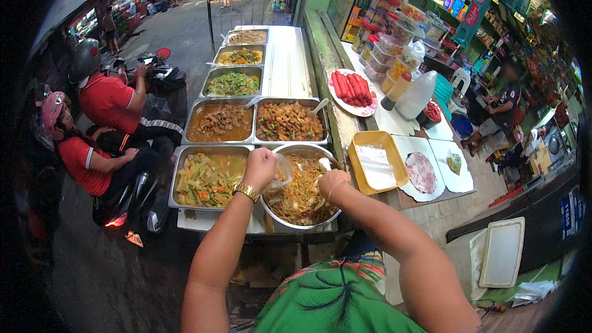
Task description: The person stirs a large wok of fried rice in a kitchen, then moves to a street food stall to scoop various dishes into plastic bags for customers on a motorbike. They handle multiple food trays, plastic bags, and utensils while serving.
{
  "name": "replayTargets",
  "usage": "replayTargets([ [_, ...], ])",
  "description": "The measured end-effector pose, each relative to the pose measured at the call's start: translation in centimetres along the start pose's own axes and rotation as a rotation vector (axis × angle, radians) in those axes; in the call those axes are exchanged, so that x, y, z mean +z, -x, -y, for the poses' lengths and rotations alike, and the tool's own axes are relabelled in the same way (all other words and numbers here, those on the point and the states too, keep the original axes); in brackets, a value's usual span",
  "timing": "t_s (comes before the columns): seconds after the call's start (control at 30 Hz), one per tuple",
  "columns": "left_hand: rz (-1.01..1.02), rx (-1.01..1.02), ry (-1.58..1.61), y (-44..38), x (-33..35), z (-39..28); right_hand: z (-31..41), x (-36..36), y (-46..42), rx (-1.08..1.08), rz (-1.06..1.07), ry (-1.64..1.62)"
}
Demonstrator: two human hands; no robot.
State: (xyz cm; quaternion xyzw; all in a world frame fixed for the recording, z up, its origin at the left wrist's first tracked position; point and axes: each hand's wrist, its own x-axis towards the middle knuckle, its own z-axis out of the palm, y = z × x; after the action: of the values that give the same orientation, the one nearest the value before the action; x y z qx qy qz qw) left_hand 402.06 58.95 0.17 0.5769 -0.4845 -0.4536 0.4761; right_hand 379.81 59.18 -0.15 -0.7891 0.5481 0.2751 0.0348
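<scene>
My left hand (262,169), with a gold watch at its wrist, grips a clear plastic bag (283,172) over the left side of a round metal basin. Noodles with bits of vegetable (300,196) fill the basin (300,227). On the basin's right side my right hand (334,184) is closed around a utensil, whose pale end (325,163) shows above the fingers; its lower part is hidden. Left of the basin lies a metal tray of cut vegetables in broth (203,180). Behind are trays of meat stew (222,122) and browned meat pieces (291,122), each with a spoon.
Further back stand trays of greens (233,84) and other dishes. To the right are a yellow plastic tray with plastic bags (401,173), a plate of red sausages (352,93), and stacked food tubs (386,51). Two people in red shirts sit on a motorcycle (134,194) at the left.
</scene>
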Motion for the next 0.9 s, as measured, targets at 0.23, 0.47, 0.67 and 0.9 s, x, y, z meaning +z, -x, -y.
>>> replayTargets([
  [0.23,-0.023,-0.012,-0.020,0.7,-0.6,-0.2,1.6,5.1,2.4,-0.245,-0.039,-0.392],
  [0.47,-0.013,0.024,-0.150,0.0,-1.7,0.4,3.5,4.2,5.5,-0.168,-0.164,-0.682],
  [0.67,0.043,0.060,-0.206,-0.7,0.2,-1.1,2.7,8.4,3.1,-0.097,-0.368,-0.806],
  [0.9,0.014,0.033,-0.157,-0.8,0.3,-1.0,-0.1,2.2,6.7,-0.068,-0.419,-0.334],
])
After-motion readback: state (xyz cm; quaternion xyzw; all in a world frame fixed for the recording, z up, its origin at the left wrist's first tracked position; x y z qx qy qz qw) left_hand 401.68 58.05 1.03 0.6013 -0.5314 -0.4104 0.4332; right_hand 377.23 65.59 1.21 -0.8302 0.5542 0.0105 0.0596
